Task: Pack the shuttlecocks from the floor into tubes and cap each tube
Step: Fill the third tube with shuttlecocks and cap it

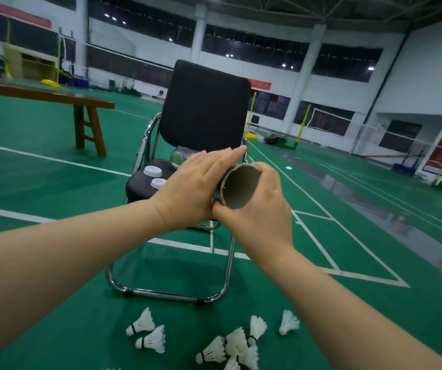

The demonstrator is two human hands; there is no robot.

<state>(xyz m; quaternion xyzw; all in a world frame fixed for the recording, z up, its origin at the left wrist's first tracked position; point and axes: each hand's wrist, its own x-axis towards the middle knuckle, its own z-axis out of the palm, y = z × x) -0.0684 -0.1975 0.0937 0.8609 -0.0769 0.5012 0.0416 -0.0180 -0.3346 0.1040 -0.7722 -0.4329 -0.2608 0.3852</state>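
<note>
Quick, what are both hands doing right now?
Left hand: open, straight fingers resting along the tube.
Right hand: closed, gripping the tube, fingers curled round its open end.

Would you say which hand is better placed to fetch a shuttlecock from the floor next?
Probably the left hand: it rests flat on the cardboard tube, while the right hand grips its open end.

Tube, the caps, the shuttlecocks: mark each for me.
Tube (240, 186): head view, inner wall of its open end.
Caps (152, 170): head view, top of the rear cap.
Shuttlecocks (145, 320): head view, feathers of the leftmost one.
</note>
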